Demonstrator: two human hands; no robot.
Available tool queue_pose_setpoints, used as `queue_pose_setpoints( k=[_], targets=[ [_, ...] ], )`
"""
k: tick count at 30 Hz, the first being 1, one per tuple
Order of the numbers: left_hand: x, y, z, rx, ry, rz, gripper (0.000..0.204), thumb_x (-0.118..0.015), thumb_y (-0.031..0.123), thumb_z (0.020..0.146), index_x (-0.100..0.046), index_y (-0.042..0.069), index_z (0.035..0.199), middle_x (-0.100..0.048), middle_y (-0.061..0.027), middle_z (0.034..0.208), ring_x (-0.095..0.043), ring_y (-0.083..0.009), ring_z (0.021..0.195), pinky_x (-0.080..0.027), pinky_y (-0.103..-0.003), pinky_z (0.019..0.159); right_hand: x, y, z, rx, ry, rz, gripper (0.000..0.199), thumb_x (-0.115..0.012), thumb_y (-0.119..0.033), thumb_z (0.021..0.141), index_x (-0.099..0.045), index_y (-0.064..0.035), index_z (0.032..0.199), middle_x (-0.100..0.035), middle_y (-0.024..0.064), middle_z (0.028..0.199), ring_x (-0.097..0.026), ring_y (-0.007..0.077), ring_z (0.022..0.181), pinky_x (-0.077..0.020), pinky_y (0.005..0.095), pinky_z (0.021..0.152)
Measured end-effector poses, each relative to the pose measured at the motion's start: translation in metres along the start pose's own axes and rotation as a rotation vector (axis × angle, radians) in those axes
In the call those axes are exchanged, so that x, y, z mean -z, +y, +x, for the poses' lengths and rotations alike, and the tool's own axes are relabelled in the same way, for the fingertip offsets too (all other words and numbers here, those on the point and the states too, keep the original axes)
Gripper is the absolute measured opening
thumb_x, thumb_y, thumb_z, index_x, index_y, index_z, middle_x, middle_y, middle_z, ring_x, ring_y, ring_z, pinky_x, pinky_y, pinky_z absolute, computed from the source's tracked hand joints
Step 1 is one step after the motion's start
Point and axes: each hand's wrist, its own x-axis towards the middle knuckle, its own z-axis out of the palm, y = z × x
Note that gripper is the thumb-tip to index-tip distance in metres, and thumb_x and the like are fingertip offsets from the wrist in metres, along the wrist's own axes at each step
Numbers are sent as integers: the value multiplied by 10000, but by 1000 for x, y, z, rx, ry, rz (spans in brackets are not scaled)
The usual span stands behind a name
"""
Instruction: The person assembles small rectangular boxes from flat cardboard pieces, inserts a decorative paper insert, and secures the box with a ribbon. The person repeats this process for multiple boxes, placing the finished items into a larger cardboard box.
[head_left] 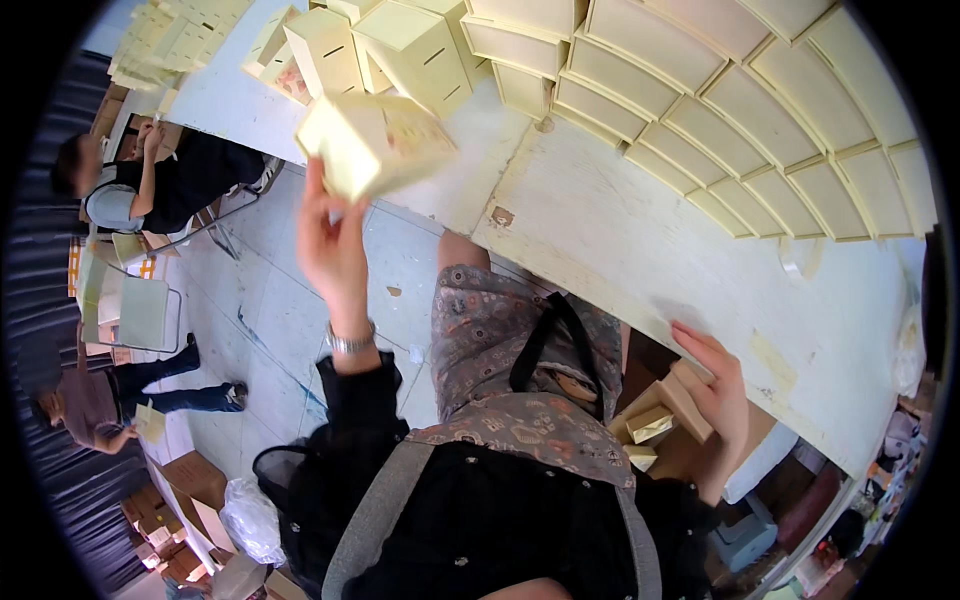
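Whitish worktable [600, 215] slants across frame. Upper left of centre, I pinch pale box [390, 145] in left hand [335, 240]; right hand [720, 390], lower right, fingers spread by carton [682, 402]. Steady grip best, clear of standing boxes [412, 52].

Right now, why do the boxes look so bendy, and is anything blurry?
Head view: the fisheye lens seems to curve the stacked cream boxes; head view: the left hand and its held box look smeared, perhaps motion blur; head view: black rims the picture.
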Motion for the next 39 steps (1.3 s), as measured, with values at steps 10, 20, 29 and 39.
queue_pose_setpoints(
  k=[10,20,29,39],
  targets=[
    [-39,70,-131,-53,-672,-172,241,-808,93,700,-620,76,850,-367,-328,1398,-513,-372,1221,-420,-366,999,-59,-40,106,46,122,-444,1043,-815,-383,669,-250,41,1436,-164,271,1517,-184,421,1403,-219,537,1098],
    [-126,80,-46,-267,-630,-264,408,-653,220,810,-573,32,1163,-602,-154,1031,-587,-321,912,-485,-390,802,-39,-61,62,317,-62,-837,759,-765,-136,586,-509,-22,1292,-404,145,1437,-276,396,1376,-267,515,1099],
    [-158,59,-87,117,-757,-300,467,-719,171,801,-500,-22,1165,-508,-178,1078,-517,-320,1025,-436,-369,895,-14,6,40,501,9,-556,553,-737,-182,663,-613,-60,1188,-537,89,1332,-408,340,1318,-372,469,1048],
    [-157,63,-95,670,-641,-709,367,-645,146,897,-476,-26,1174,-555,-93,1062,-543,-122,937,-469,-252,816,-13,30,54,576,10,-230,551,-779,-220,668,-627,-23,1159,-535,107,1332,-401,366,1315,-376,483,1041]
  ],
)
